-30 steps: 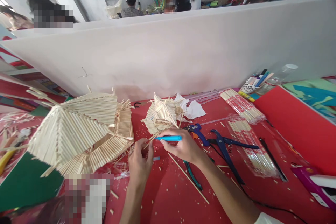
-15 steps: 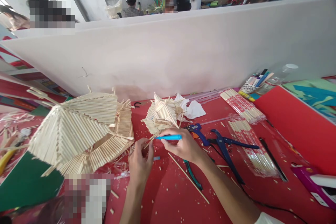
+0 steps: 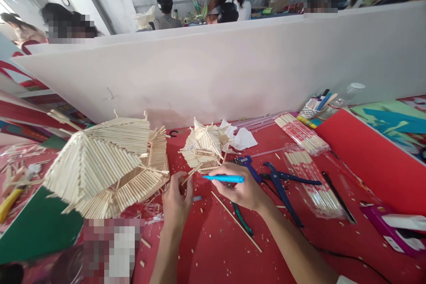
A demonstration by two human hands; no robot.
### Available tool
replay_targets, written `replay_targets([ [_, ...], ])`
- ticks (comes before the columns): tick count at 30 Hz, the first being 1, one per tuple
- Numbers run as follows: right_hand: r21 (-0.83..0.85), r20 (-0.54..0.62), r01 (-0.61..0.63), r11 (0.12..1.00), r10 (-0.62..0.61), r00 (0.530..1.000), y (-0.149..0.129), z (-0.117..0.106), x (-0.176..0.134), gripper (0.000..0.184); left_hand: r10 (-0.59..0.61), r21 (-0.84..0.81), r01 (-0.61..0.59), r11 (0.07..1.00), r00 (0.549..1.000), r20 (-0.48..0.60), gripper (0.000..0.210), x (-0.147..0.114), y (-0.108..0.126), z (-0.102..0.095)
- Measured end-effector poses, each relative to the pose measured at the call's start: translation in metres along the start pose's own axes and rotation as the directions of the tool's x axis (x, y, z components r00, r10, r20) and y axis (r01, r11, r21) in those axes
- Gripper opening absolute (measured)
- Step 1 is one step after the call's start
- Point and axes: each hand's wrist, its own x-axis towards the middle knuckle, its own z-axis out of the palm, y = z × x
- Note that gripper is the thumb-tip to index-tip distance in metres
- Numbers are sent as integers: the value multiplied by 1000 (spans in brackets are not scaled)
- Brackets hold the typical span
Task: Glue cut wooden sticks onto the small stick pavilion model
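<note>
My left hand [image 3: 177, 197] is closed with thumb and fingers around a thin wooden stick [image 3: 192, 171], which points up and right. In my right hand [image 3: 241, 188] is a bright blue pen [image 3: 226, 178], lying almost level with its tip toward the stick. A gap shows between pen tip and stick. Just beyond both hands stands a small model of wooden sticks with a pointed roof [image 3: 207, 137]. To the left is a larger stick model with a broad slatted roof [image 3: 96, 159]. A small blue piece, perhaps the pen's cap [image 3: 197, 198], lies between my forearms.
Right of my hands lie a blue glue gun [image 3: 251, 169], a blue cutter tool [image 3: 279, 182], green-handled pliers [image 3: 242, 219] and bagged sticks [image 3: 313, 182]. A long loose stick [image 3: 236, 222] crosses the red table [image 3: 206, 257]. Behind rises a white partition [image 3: 213, 71], with people beyond.
My right hand has drawn back to the right, and the pen tip has come away from the stick. My left hand still grips the stick. The view has shifted slightly.
</note>
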Motion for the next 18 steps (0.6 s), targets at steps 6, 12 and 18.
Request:
replay_targets([
  [6,-32,-77,-49,998,46,996,-12,-15,-40,11,40,49,-40,998,999,5,23,2,-1,-1],
  [12,80,-129,-127,989,136,982,-6,-4,-83,20,72,72,-74,995,997,33,22,2,-7,-8],
  [18,124,-149,-154,980,171,974,11,20,-112,24,123,25,-123,992,992,24,24,-26,-13,-18],
])
